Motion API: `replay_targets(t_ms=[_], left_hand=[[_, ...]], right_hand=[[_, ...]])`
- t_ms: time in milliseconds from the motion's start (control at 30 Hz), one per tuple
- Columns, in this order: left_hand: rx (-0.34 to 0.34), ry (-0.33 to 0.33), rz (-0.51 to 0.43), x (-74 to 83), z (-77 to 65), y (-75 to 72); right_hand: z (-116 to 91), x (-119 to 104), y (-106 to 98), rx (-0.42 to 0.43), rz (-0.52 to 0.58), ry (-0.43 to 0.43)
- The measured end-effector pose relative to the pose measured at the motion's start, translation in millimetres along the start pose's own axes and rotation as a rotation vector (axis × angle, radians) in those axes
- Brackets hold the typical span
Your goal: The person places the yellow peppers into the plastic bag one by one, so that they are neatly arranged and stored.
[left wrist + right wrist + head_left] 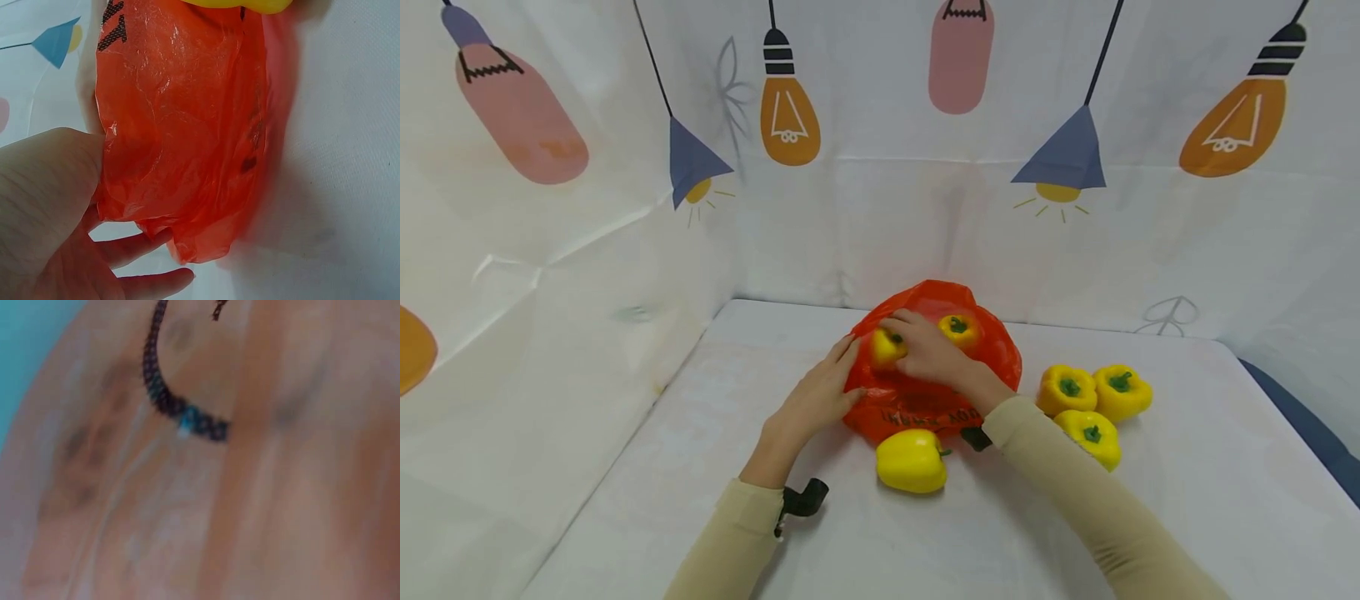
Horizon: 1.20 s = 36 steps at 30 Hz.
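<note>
An orange-red plastic bag (917,408) with dark printed lettering lies spread on the table in the head view. My right hand (928,346) reaches over it and grips a yellow bell pepper (886,350) at its left part. Another yellow pepper (958,330) sits within the bag to the right. At the bag's left edge my left hand (820,392) rests with fingers spread. In the left wrist view its straight fingers (150,284) touch the bag's edge, the thumb partly hidden behind the plastic. The right wrist view is blurred, with a dark braided cord (159,394).
One yellow pepper (912,461) lies on its side in front of the bag. To the right, three more stand close together, among them the front pepper (1088,435), partly behind the right sleeve (1075,492). A white printed sheet (880,217) backs the white table (1187,467).
</note>
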<state>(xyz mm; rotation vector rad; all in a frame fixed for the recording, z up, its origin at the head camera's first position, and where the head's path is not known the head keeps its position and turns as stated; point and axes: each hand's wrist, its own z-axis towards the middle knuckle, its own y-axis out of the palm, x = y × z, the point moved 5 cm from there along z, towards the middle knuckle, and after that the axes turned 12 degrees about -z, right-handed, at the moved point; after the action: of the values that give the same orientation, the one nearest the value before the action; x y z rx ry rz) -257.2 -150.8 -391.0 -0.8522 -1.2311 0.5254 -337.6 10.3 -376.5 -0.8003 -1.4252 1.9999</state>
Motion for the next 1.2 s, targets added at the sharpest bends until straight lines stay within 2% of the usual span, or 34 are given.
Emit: replay_targets(t_ms=[133,433,733,933,1200], left_hand=[[-0.004,0.001,-0.005,0.6,-0.5,0.6],[-0.005,0.0,-0.028,-0.6,-1.4,1.0],[0.002,0.016,0.002,-2.0,-0.1,1.1],[0.006,-0.001,0.01,-2.0,0.0,-0.1],[0.022,0.0,0.025,-2.7,0.4,-2.7]], right_hand=[[2.1,-2.4,2.1,-0.002,0.009,0.015],[8.8,-7.0,9.8,-0.064,0.045,0.046],[9.6,-3.1,14.0,-0.057,0.108,0.092],[8.6,-2.0,15.2,-0.046,0.167,0.12],[7.7,-2.7,14.6,-0.062,0.194,0.105]])
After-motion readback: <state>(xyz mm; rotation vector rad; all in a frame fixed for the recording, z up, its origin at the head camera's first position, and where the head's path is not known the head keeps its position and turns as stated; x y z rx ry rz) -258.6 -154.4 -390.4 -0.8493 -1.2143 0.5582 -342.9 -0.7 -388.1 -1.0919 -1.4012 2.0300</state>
